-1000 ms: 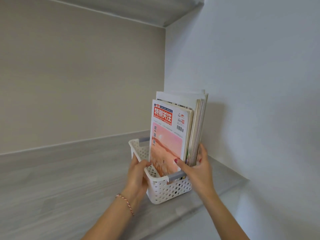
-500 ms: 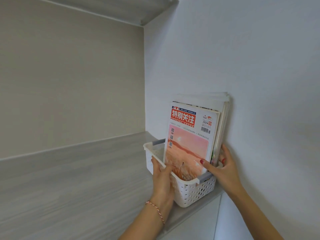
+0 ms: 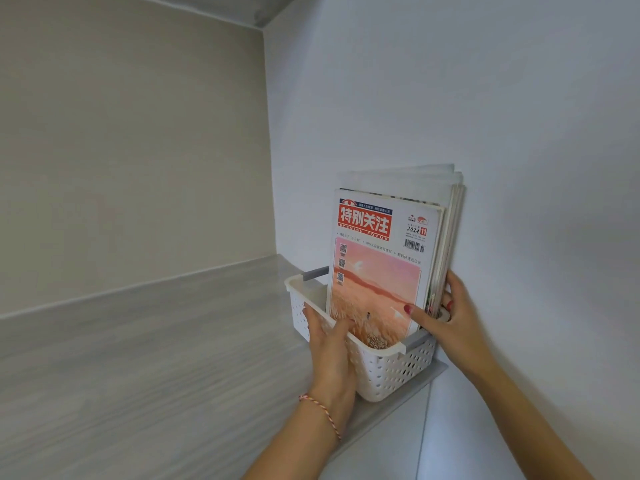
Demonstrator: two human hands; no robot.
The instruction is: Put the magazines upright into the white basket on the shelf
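- At the right end of the grey wood-grain shelf point(image 3: 145, 368), the white basket point(image 3: 391, 372) sits in the corner, its right side close against the white wall point(image 3: 450, 98) and its near corner close to the shelf's front edge.
- Magazines point(image 3: 377, 271) stand upright in the basket's right half, packed together; the front cover has a red title block and a pink landscape, and taller pale issues rise behind it towards the wall.
- Left hand point(image 3: 329, 348) grips the basket's long left rim, thumb hooked over the rim into the basket and fingers against the perforated outer wall; a red-and-white cord bracelet point(image 3: 322, 410) circles the wrist.
- Right hand point(image 3: 446, 317) holds the magazine stack, thumb pressed on the front cover and fingers curled round the back of the stack on the wall side.
- Open room lies left of the basket, where the shelf runs bare to the beige back panel point(image 3: 131, 150); the basket's left half is unfilled.
- Compared with half a second ago, the basket sits nearer the wall and the shelf's right end, while both hands keep the same holds.
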